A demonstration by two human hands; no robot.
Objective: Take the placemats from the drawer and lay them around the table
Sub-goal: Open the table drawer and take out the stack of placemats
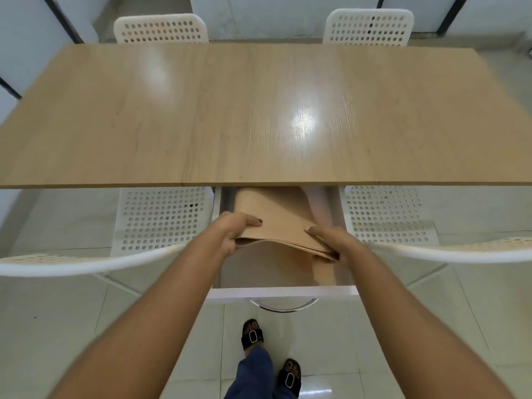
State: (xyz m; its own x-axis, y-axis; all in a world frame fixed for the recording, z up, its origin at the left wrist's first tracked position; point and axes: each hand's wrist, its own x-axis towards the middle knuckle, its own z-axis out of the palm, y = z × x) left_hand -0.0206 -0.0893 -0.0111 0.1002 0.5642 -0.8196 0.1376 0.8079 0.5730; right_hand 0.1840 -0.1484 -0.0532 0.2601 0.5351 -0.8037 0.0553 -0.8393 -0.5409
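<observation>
A white drawer (283,293) stands pulled out from under the near edge of the wooden table (259,116). A stack of tan placemats (279,226) is lifted at its near end above the drawer's floor, while its far end runs under the tabletop. My left hand (233,230) grips the stack's left near corner, thumb on top. My right hand (331,240) grips the right near corner. Another tan sheet (270,269) lies on the drawer floor beneath.
Two white perforated chairs stand tucked in on my side, one to the left (161,220) and one to the right (385,217) of the drawer. Two more (161,30) (368,27) stand at the far side. A metal handle (283,306) curves below the drawer front.
</observation>
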